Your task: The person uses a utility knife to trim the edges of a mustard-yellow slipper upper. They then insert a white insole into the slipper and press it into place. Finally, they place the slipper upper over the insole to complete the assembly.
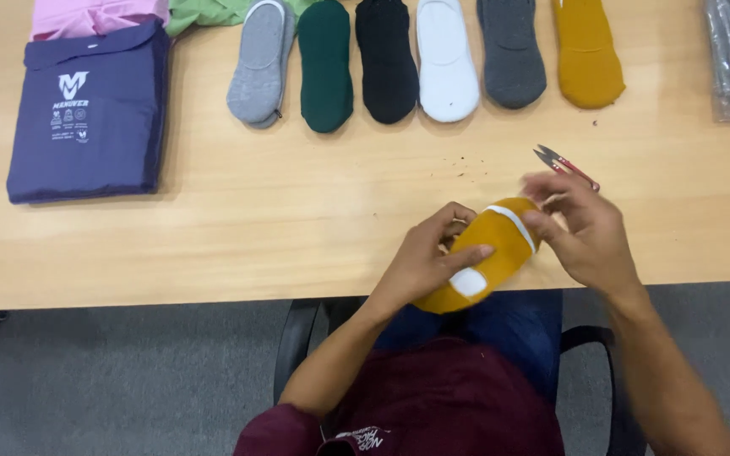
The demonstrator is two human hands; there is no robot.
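Spanning the frame, the wooden table (297, 228) carries a folded navy shirt (86, 114) at 10 o'clock and a row of six no-show socks (387, 59) at 12. At centre, a mustard no-show sock (485, 253) is held off the edge for handling: left hand (422, 262) wrapped round it, right hand (589, 232) pinching its white-trimmed cuff. Red thread snips (566, 165) are parked at 1 o'clock.

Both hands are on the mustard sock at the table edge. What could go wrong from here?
The mustard sock is held over the table edge by the left hand and right hand; a slip could drop it toward the floor. The thread snips lie just beyond the right hand, so a reach might catch their points.
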